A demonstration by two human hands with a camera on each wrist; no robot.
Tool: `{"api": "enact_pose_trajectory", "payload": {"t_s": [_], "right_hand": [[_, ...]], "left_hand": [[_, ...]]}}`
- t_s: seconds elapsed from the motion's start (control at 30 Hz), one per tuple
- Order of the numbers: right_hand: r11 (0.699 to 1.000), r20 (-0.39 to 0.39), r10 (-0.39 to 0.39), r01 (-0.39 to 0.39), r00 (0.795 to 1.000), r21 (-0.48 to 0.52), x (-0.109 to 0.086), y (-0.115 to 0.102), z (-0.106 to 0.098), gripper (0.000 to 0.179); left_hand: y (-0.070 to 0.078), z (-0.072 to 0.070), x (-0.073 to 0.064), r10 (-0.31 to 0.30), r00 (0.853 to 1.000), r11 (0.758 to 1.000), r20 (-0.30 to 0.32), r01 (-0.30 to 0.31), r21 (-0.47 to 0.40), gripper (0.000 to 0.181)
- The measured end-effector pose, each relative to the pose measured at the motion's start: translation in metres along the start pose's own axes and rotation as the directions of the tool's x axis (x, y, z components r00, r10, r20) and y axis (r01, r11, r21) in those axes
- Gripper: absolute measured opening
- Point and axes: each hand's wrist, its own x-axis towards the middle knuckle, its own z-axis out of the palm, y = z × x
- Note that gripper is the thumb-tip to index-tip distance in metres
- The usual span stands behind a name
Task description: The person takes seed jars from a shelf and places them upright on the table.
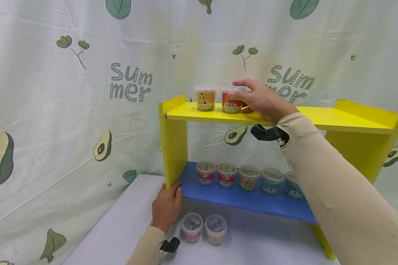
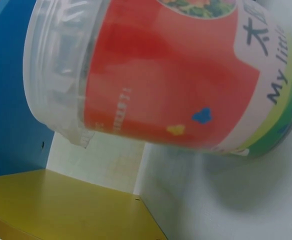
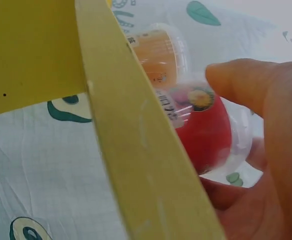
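Note:
My right hand (image 1: 260,99) is at a red-labelled plastic cup (image 1: 231,101) on the top yellow shelf (image 1: 321,116). Its thumb lies against the cup's front, with other fingers behind; the right wrist view shows this red cup (image 3: 206,132) between thumb and fingers. Left of it stands an orange-labelled cup (image 1: 205,100). My left hand (image 1: 167,206) grips the lower edge of the yellow side panel (image 1: 175,151), by the blue shelf's left corner. A red-labelled cup (image 2: 171,75) fills much of the left wrist view, with the left hand's fingers out of that view.
Several cups without visible lids stand in a row on the blue shelf (image 1: 238,198), including a teal one (image 1: 271,181). Below, two lidded cups, one pink (image 1: 192,232) and one pale orange (image 1: 215,235), stand on the white table (image 1: 126,217). A printed cloth (image 1: 69,129) hangs behind.

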Motion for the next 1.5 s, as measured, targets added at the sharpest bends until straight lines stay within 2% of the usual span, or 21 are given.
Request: {"api": "enact_pose_trajectory", "payload": {"t_s": [0.2, 0.37, 0.7, 0.97, 1.17, 1.33, 1.5], "right_hand": [[0.997, -0.111, -0.057, 0.062, 0.992, 0.043, -0.003, -0.001, 0.003, 0.067], [0.996, -0.176, -0.062, 0.074, 0.982, 0.059, -0.007, -0.001, 0.003, 0.068], [0.988, -0.231, -0.11, 0.132, 0.967, 0.085, -0.011, 0.0, 0.002, 0.06], [0.986, -0.232, -0.125, 0.148, 0.965, 0.082, -0.013, -0.001, 0.002, 0.058], [0.98, -0.282, -0.161, 0.188, 0.946, 0.071, -0.015, -0.001, 0.003, 0.054], [0.979, -0.324, -0.185, 0.203, 0.928, 0.023, -0.019, -0.002, 0.002, 0.053], [0.975, -0.328, -0.209, 0.224, 0.921, 0.006, -0.028, -0.004, 0.003, 0.051]], "left_hand": [[-0.003, 0.001, -0.001, -0.005, 1.0, 1.0, -0.005, 0.005, -0.011, 0.031], [-0.002, 0.001, -0.001, -0.009, 1.0, 1.0, 0.005, 0.009, -0.012, 0.032], [0.002, -0.002, -0.001, -0.03, 0.999, 1.0, 0.038, 0.03, -0.006, 0.033], [0.0, 0.0, -0.001, -0.026, 0.999, 1.0, 0.028, 0.026, -0.007, 0.033], [-0.001, 0.001, -0.002, -0.017, 1.0, 1.0, 0.021, 0.018, -0.008, 0.032], [0.001, 0.0, 0.0, -0.016, 1.0, 1.0, 0.022, 0.016, -0.015, 0.033], [0.0, 0.001, -0.001, -0.019, 1.0, 1.0, 0.007, 0.019, -0.018, 0.032]]}}
